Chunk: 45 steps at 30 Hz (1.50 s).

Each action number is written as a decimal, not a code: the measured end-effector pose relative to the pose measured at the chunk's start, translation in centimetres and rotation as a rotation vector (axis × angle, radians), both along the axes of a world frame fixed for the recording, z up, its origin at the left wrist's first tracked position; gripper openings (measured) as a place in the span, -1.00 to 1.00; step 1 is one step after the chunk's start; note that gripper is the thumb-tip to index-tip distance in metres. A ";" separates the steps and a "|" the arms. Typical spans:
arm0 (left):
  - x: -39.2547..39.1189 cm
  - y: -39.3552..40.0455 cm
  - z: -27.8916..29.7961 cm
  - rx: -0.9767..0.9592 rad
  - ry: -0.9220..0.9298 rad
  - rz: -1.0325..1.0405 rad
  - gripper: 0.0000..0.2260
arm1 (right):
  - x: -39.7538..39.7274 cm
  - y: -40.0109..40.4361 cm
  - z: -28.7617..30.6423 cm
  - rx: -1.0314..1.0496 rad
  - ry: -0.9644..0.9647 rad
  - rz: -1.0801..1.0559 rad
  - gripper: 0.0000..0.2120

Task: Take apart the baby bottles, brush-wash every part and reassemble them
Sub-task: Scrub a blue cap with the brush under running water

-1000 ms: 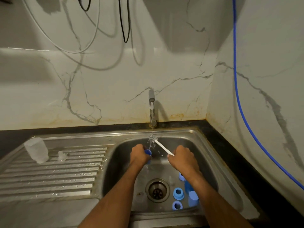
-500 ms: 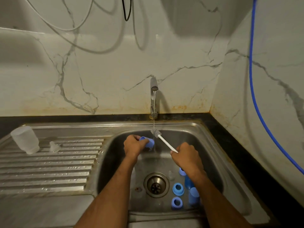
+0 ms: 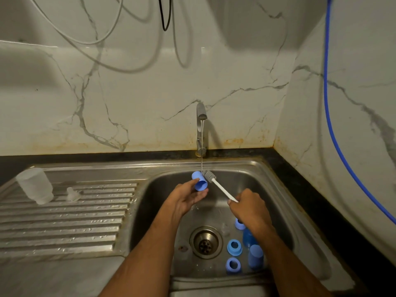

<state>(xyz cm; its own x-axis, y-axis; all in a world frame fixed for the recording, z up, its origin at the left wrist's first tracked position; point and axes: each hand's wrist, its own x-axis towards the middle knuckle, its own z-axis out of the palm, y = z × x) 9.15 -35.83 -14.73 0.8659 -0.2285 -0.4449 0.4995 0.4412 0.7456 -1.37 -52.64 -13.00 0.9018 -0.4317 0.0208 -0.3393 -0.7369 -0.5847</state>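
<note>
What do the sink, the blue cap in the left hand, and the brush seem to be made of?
Sink: brushed stainless steel, going by its grey metallic sheen.
Blue cap: probably matte plastic, uniformly coloured.
Brush: white handle looks plastic; the grey ribbed head may be silicone or bristle, unclear.

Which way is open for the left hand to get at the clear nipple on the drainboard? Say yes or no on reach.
Probably yes, but not freely: the left hand is holding the blue cap. The nipple stands unobstructed on the drainboard to its left.
</note>
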 end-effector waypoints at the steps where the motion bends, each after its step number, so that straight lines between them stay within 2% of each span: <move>1: 0.1 -0.1 0.0 0.005 -0.001 -0.007 -0.67 | 0.0 0.0 0.0 0.002 0.000 -0.004 -0.83; 7: 0.5 0.6 -0.8 0.139 0.001 0.000 -0.64 | -0.6 0.0 -0.4 0.009 0.015 0.005 -0.83; 12: 0.9 1.9 -0.8 0.160 -0.034 0.180 -0.55 | -1.5 -0.2 -0.4 -0.003 0.065 0.031 -0.73; 16: 1.3 2.9 -0.5 0.109 -0.041 0.243 -0.58 | -1.9 -0.1 0.3 -0.022 0.044 0.057 -0.69; 20: 1.6 3.4 -0.3 0.066 -0.021 0.283 -0.49 | -1.9 0.4 0.9 -0.024 0.059 0.173 -0.61; 23: 1.5 3.2 0.0 0.082 -0.031 0.254 -0.49 | -1.6 1.0 1.2 -0.018 0.043 0.233 -0.65; 28: 0.8 2.9 1.0 0.028 -0.047 0.115 -0.60 | -1.1 2.1 1.3 -0.030 -0.018 0.287 -0.66; 35: 1.1 2.5 1.4 0.047 -0.129 0.121 -0.68 | -0.9 2.9 1.7 -0.211 -0.023 0.263 -0.79; 39: 1.1 2.3 0.7 0.079 -0.172 0.134 -0.68 | -0.9 2.9 1.6 -0.144 -0.007 0.289 -0.82; 42: 0.9 2.5 1.0 -0.014 -0.168 0.145 -0.68 | -0.6 2.0 1.3 -0.036 -0.039 0.286 -0.79; 45: 0.6 2.5 1.6 -0.058 -0.178 0.144 -0.65 | -0.6 1.9 1.2 -0.050 -0.075 0.280 -0.75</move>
<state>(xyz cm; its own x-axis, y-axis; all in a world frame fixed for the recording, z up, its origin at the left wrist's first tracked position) 9.72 -33.35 -13.08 0.9552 -0.1174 -0.2715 0.2907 0.5434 0.7875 -1.96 -50.70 -11.81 0.9809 -0.1627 0.1066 -0.0757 -0.8241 -0.5614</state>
